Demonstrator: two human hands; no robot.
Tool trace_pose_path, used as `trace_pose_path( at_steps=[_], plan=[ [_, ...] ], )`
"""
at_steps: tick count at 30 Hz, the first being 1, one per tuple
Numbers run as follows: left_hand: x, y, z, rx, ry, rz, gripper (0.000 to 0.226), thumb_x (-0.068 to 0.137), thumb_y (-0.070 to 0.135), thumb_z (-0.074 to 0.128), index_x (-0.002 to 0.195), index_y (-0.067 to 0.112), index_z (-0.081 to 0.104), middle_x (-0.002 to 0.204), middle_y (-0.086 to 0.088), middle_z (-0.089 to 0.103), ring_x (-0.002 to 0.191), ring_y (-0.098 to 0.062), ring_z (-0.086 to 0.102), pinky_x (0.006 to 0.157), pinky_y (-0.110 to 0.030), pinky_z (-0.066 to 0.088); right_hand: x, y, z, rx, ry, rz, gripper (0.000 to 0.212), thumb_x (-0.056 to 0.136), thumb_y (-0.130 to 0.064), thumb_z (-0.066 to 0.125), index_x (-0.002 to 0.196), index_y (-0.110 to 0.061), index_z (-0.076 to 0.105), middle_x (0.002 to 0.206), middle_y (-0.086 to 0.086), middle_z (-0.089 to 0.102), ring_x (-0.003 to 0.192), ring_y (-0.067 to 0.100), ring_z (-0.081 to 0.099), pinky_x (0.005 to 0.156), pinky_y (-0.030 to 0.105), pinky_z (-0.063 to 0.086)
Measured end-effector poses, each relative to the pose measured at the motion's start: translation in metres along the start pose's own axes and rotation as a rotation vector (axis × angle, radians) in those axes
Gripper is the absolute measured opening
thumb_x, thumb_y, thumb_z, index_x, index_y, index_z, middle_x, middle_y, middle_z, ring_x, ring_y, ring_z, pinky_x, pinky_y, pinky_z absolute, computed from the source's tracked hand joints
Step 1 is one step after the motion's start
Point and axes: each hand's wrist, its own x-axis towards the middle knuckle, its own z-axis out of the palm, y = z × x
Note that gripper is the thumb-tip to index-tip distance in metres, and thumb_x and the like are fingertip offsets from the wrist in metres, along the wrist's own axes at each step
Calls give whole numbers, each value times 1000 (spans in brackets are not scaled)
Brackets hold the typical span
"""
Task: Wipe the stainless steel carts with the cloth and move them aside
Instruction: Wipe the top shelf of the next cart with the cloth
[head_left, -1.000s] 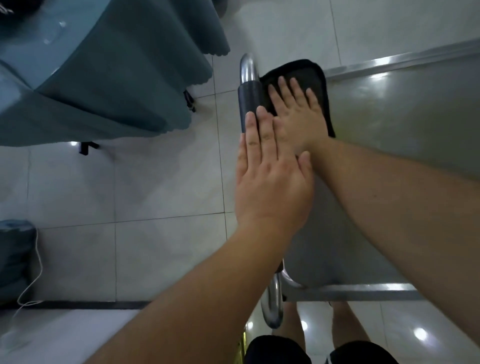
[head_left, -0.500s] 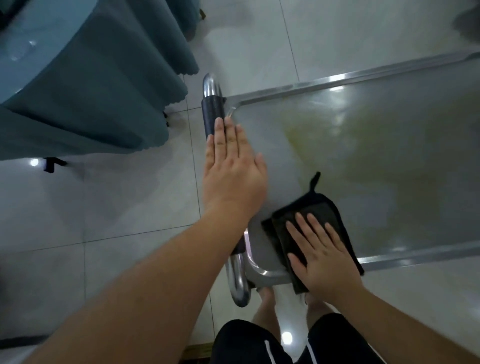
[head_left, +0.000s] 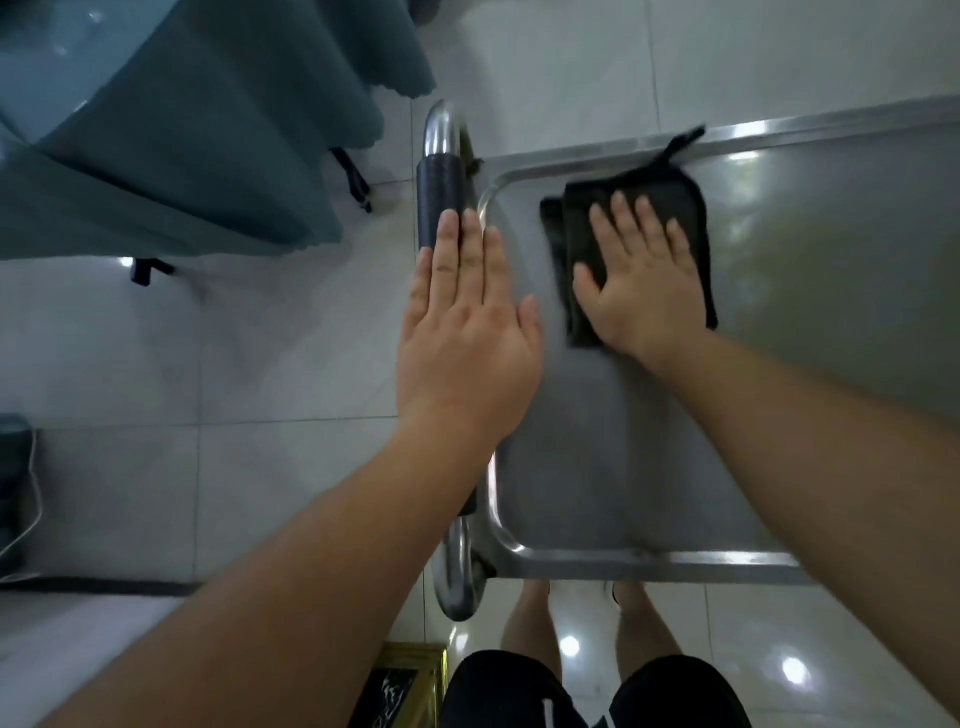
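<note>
Left of the left hand: one table under a teal tablecloth (head_left: 171, 130), well apart from the work; not involved.
Left hand (head_left: 465, 332) lay flat, fingers straight, on the cart handle (head_left: 441, 202), fingertips on its black sleeve; probably bracing the cart (head_left: 623, 467) against rolling under the wiping push; gripped nothing.
Right hand (head_left: 641, 283) pressed flat, fingers spread, on the folded dark cloth (head_left: 688, 208); cloth sat on the cart top near the far corner by the handle, just right of the left hand; spread palm presumably to load the whole pad; hanging loop trailed beyond the fingertips.
Count: one cart in view, one cloth, one handle, two hands.
</note>
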Motion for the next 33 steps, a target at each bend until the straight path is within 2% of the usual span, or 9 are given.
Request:
trace_pose_path(
  at_steps=[5,9,13,17,21,24,28,31,33],
  plan=[
    [1,1,0,-6,38,12,69,110,42,18,169,9,2,178,-9,-2,163,-21,-10,131,-39,-9,61,2,-15,-14,-33,-2,77,99,-62,18,168,-30,4,175,-6,-5,161,16,-6,129,43,-5],
    [2,1,1,74,30,39,68,111,42,16,169,9,4,178,-10,0,163,-24,-9,131,-41,-10,51,5,-17,-26,-48,-29,77,99,-63,15,168,-29,5,175,-3,-2,161,18,-3,129,44,-4],
    [4,2,-4,79,0,45,67,112,44,15,169,9,9,178,-9,4,163,-23,-9,131,-40,-11,-16,18,-9,-19,-20,-14,74,101,-61,21,167,-28,13,175,-3,7,161,18,4,130,43,0],
    [2,5,-9,100,-10,104,67,112,44,15,169,9,8,178,-8,5,163,-20,-7,131,-39,-10,-120,39,7,-32,50,-55,70,105,-55,31,167,-22,21,174,3,17,161,22,12,130,48,12],
    [3,5,-11,76,-52,85,71,110,49,11,169,11,5,178,-6,2,163,-17,-9,131,-36,-10,-220,73,24,-75,-1,-96,72,106,-55,28,168,-22,12,175,2,7,162,22,5,129,50,14],
    [3,4,-10,79,-63,66,72,110,52,9,169,11,3,178,-5,0,163,-16,-11,130,-35,-12,-253,89,33,-97,-50,-90,73,105,-57,25,168,-24,8,176,-1,3,162,21,4,129,48,10],
    [3,6,-10,86,-66,60,70,111,49,14,169,11,3,178,-5,0,163,-15,-10,130,-35,-11,-209,97,26,-82,-19,-88,71,105,-57,26,168,-27,11,175,-2,8,162,19,6,130,46,10],
    [2,6,-11,96,-64,55,69,112,47,15,169,11,5,178,-5,1,163,-15,-10,131,-35,-11,-136,101,11,-56,37,-38,70,104,-55,30,167,-26,18,174,-1,17,161,20,13,130,46,11],
    [2,6,-12,100,-53,55,67,113,46,17,169,11,6,178,-5,2,163,-15,-9,130,-34,-11,-82,101,-1,-42,22,-10,72,103,-58,28,167,-27,18,174,-1,15,160,20,12,130,45,8]
  ],
)
